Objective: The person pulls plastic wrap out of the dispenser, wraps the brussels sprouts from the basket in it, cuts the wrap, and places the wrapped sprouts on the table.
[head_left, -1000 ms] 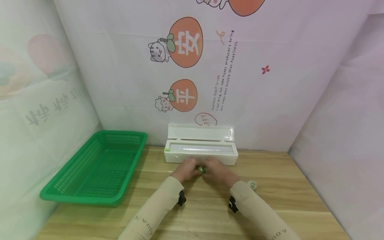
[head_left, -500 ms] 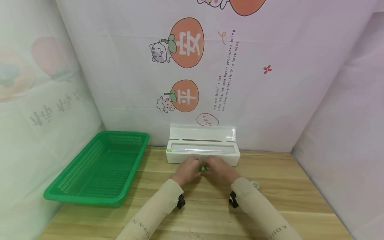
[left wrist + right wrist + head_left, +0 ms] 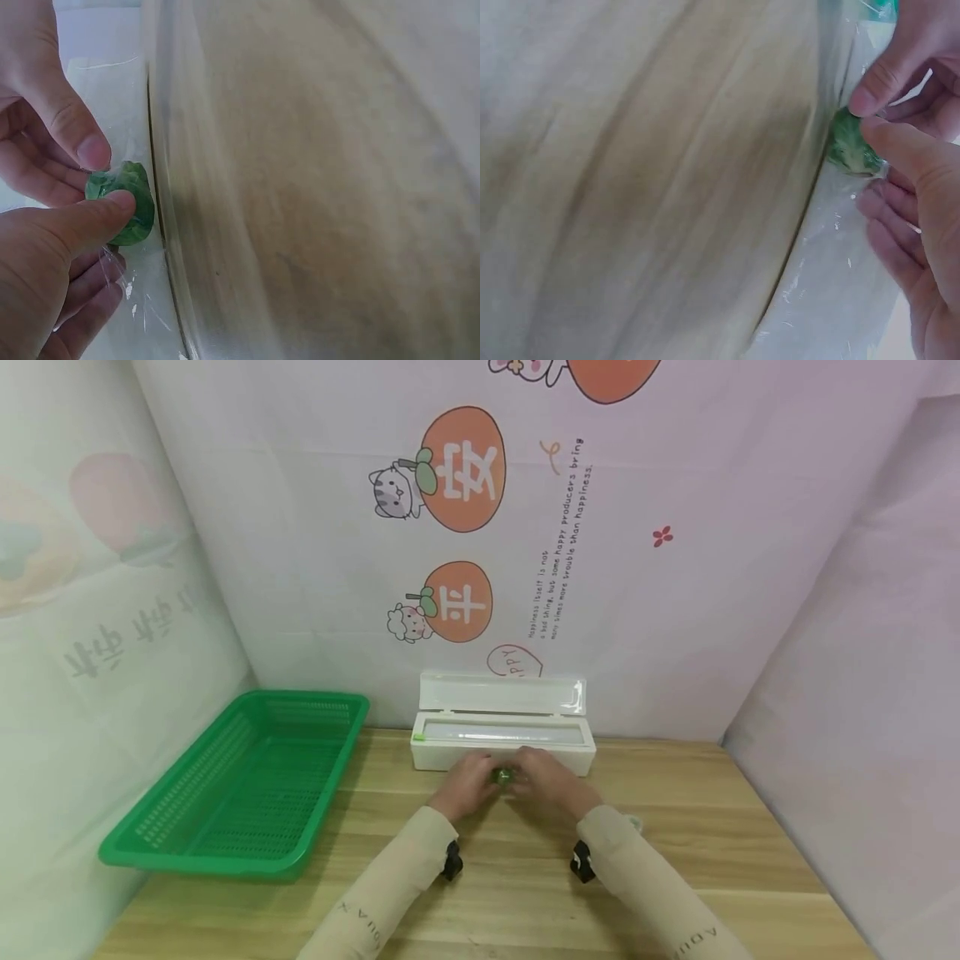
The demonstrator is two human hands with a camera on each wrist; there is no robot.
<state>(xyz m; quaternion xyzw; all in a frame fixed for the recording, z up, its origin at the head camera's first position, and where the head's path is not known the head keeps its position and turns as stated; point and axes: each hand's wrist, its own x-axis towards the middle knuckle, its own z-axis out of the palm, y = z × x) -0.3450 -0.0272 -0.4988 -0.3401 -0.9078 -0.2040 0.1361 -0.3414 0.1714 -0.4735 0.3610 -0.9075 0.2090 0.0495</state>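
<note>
A small green Brussels sprout [image 3: 847,154] wrapped in clear cling film [image 3: 139,296] is between both hands, in front of the white dispenser box [image 3: 502,757]. My left hand [image 3: 467,787] pinches it from the left, thumb lying across its top in the left wrist view. From the other side my right hand [image 3: 546,783] pinches the same wrapped sprout [image 3: 141,229], thumb tip at its edge. Wrinkled film shows around the fingers in both wrist views. The sprout's underside is hidden by fingers.
Against the printed back wall, the dispenser box has its clear lid [image 3: 498,693] raised. A green plastic basket [image 3: 341,760] stands at the left on the wooden table [image 3: 517,910]. Beside the right sleeve, a small whitish round thing [image 3: 636,821] is mostly covered.
Both hands stay at the sprout in front of the box, with small shifts of fingers. My right sleeve now covers more of the small round thing.
</note>
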